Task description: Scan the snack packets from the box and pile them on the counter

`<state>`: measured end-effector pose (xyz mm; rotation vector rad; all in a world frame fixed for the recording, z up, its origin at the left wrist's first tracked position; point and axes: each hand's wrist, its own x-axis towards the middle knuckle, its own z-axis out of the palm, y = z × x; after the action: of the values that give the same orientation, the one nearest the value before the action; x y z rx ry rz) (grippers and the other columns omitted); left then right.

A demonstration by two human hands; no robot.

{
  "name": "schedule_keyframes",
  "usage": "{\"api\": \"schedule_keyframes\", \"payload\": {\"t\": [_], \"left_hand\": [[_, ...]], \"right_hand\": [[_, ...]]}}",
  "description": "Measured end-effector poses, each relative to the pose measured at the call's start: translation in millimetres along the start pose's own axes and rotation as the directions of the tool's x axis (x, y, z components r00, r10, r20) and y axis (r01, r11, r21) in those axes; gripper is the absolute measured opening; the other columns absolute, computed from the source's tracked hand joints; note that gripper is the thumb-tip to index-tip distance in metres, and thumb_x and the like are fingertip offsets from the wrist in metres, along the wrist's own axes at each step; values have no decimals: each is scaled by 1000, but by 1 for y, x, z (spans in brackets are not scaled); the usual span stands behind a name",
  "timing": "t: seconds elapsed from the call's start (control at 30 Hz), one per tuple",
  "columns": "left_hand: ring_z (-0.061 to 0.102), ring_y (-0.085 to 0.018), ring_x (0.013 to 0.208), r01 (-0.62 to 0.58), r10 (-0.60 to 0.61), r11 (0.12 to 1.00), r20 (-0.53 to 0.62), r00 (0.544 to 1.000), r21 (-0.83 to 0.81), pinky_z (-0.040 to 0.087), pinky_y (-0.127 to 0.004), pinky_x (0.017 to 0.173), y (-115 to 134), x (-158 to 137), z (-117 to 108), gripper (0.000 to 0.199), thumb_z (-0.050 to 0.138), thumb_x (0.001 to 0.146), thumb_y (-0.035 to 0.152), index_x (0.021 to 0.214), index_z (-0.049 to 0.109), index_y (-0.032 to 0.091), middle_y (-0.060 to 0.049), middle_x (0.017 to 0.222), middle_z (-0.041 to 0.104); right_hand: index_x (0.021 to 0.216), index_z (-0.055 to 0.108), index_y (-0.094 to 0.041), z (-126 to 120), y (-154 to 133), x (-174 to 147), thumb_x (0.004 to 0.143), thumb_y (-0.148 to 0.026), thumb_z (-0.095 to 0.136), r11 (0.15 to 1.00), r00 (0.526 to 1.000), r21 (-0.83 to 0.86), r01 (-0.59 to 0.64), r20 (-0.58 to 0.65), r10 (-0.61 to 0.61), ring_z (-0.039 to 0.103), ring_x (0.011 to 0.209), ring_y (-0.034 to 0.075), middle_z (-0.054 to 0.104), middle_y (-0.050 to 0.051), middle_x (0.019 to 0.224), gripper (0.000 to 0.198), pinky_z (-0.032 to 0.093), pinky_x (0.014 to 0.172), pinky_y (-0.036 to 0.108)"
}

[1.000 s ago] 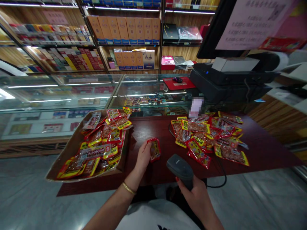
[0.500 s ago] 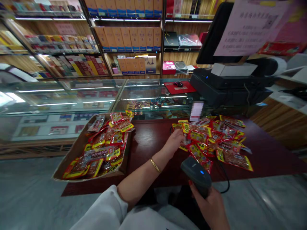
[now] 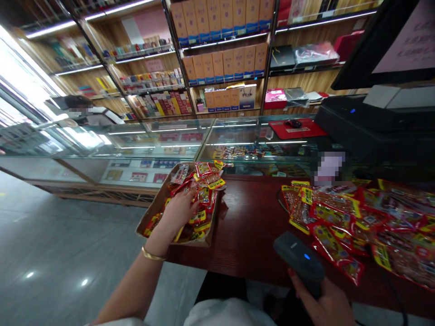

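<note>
My left hand (image 3: pixel 180 209), with a gold bangle at the wrist, reaches over a cardboard box (image 3: pixel 213 226) and touches the snack packets (image 3: pixel 201 216) inside. Its fingers are apart and partly curved over the red and yellow wrappers; I see no packet lifted in them. In my right hand (image 3: pixel 328 296) is a dark handheld barcode scanner (image 3: pixel 299 260) with a blue light, held above the counter's front edge. To the right, a loose pile of similar packets (image 3: pixel 335 213) lies on the dark red countertop (image 3: pixel 248 217).
Behind the counter runs a glass display case (image 3: pixel 163 140). A red mouse pad (image 3: pixel 299 129) and a monitor (image 3: pixel 370 40) are at the back right. A cable trails at the lower right. Farther left, a person (image 3: pixel 102 115) is behind the cases.
My left hand has moved left from the packet pile to the box. The view has turned left. My right hand still grips the scanner.
</note>
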<state>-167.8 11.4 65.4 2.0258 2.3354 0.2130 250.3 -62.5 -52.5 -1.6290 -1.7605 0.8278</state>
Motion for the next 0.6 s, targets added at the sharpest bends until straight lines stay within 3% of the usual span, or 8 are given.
{"api": "schedule_keyframes", "payload": {"t": [0.13,0.27,0.37,0.47,0.53,0.6], "left_hand": [[71,-34,108,73,-86,990,105,991,122,51,-42,93,3,16,6,46,43,102,44,132,58,12,-22,114,74],[72,-37,103,89,-102,989,113,988,118,52,-41,85,15,28,23,54,55,97,41,137,48,5,-26,110,73],[71,-35,106,126,-128,992,79,989,30,51,-39,87,8,33,30,53,60,92,25,139,46,5,-25,114,71],[72,-30,98,227,-208,949,106,972,-219,52,-35,82,-13,28,25,49,65,86,21,132,55,8,-15,98,75],[72,-26,85,306,-251,806,176,952,-507,54,-32,73,-25,14,15,50,69,83,24,129,60,9,-7,85,74],[71,-22,76,361,-261,511,259,930,-780,55,-31,67,-27,-6,1,55,74,79,28,130,62,11,-5,82,74]], "right_hand": [[94,82,-25,10,0,1,83,-54,67,999,998,-1,43,52,-43,80,70,29,83,7,79,35,65,70,32],[93,82,-24,12,1,-1,83,-50,68,998,995,-11,70,67,-69,81,73,29,84,7,81,31,65,70,29],[91,81,-24,8,-1,-2,84,-51,65,999,998,-14,47,48,-47,80,66,27,83,5,74,31,64,69,28],[88,80,-25,6,-5,-4,81,-50,67,999,999,-1,36,-4,-36,79,67,27,82,5,73,30,64,67,28],[88,79,-25,8,-8,-6,81,-49,66,999,997,20,26,-77,-25,80,74,28,82,6,77,28,63,68,29],[89,78,-26,11,-10,-8,83,-48,63,999,990,39,14,-138,-9,80,82,29,82,7,83,28,63,72,30]]}}
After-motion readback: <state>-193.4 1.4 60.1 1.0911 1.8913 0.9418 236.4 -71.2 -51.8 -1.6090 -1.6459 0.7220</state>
